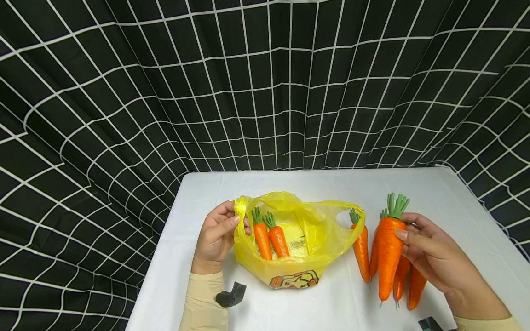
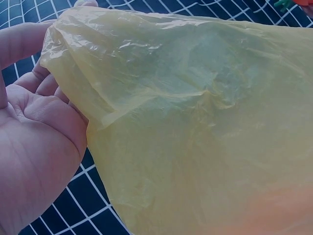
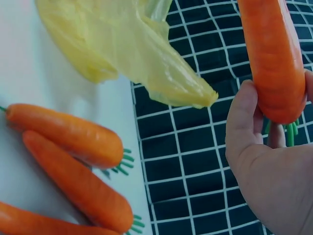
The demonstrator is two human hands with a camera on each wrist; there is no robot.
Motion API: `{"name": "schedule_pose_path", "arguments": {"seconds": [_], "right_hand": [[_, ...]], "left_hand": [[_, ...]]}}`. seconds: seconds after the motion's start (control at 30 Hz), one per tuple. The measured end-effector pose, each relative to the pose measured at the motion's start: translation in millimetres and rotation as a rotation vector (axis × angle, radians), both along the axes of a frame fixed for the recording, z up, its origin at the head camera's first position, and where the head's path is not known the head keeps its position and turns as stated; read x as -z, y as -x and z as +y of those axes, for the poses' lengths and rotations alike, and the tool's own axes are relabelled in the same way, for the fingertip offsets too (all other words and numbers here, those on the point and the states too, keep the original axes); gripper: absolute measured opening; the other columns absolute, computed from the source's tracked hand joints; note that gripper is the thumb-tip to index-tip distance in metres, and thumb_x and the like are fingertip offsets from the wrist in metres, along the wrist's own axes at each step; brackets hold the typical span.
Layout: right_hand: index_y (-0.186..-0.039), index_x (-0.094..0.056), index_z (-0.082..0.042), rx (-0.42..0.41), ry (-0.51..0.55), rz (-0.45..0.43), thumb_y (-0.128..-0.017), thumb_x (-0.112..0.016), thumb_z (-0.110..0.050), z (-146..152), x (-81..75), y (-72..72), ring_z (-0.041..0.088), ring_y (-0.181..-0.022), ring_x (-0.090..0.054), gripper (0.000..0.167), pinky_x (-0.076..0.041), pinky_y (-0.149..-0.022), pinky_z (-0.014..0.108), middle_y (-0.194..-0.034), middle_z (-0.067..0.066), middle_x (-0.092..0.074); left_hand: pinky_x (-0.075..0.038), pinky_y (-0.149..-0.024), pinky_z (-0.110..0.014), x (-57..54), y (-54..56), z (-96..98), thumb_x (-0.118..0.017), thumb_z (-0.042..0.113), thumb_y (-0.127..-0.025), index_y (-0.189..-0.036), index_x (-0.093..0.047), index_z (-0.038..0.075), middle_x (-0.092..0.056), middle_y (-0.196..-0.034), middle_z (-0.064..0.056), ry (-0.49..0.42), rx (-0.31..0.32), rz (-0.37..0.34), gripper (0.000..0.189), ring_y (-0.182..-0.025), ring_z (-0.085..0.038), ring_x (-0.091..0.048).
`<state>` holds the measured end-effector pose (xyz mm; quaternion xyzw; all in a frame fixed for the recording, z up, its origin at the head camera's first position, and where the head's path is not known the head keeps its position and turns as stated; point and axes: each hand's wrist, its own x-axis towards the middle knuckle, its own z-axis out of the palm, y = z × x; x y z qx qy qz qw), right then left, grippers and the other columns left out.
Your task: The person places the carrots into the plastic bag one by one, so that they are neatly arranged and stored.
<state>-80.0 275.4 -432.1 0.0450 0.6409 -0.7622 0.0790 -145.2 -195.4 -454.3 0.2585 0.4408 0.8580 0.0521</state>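
Note:
In the head view, a yellow plastic bag (image 1: pixel 331 234) gapes open on the table, with two carrots (image 1: pixel 278 239) with green tops inside. My left hand (image 1: pixel 215 234) pinches the bag's left handle at its rim; the left wrist view shows the thin film (image 2: pixel 161 98) stretched away from the fingers. On the right, my right hand (image 1: pixel 430 250) grips a large carrot (image 1: pixel 390 257) near its leafy top, tip pointing down. The right wrist view shows this held carrot (image 3: pixel 274 58) raised apart from the carrots on the table (image 3: pixel 68 132).
Several more carrots lie on the white table right of the bag, partly behind the held one; the nearest carrot (image 1: pixel 361 253) is partly overlapped by the bag's right handle. A black curtain with a white grid (image 1: pixel 290 92) surrounds the white table (image 1: pixel 174 257).

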Motion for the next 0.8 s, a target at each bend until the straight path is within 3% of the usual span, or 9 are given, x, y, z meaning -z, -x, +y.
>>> {"name": "schedule_pose_path", "arguments": {"seconds": [0.8], "right_hand": [[-0.139,-0.048,-0.013,-0.040,-0.028,-0.019,-0.111,-0.060,-0.008,-28.0,-13.0,5.9,0.024,-0.109,-0.071,0.031,-0.063,-0.092,0.035,-0.128,0.003,-0.069]], "left_hand": [[-0.065,-0.078,-0.031,-2.3,-0.7,-1.0,-0.038,-0.013,-0.102,-0.117,-0.067,0.004,-0.070,-0.096,-0.011,-0.001,0.004,-0.008,0.037,-0.080,-0.020,-0.071]]}}
